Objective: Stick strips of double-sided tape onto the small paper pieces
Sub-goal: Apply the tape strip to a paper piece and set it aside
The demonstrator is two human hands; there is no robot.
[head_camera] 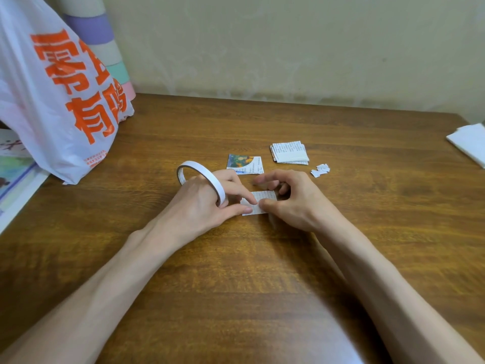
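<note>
Both bare forearms come from the near edge and meet at the middle. The left forearm [105, 279] runs up to the right, and the right forearm [380, 279] runs up to the left. The left hand [202, 206] lies palm down, its fingers [244, 195] nearly straight, passing through a tape roll [214, 183] and pressing on a paper piece [265, 197]. The right hand [296, 203] is just beside it, fingers curled, with its thumb [267, 204] on the same paper piece.
</note>
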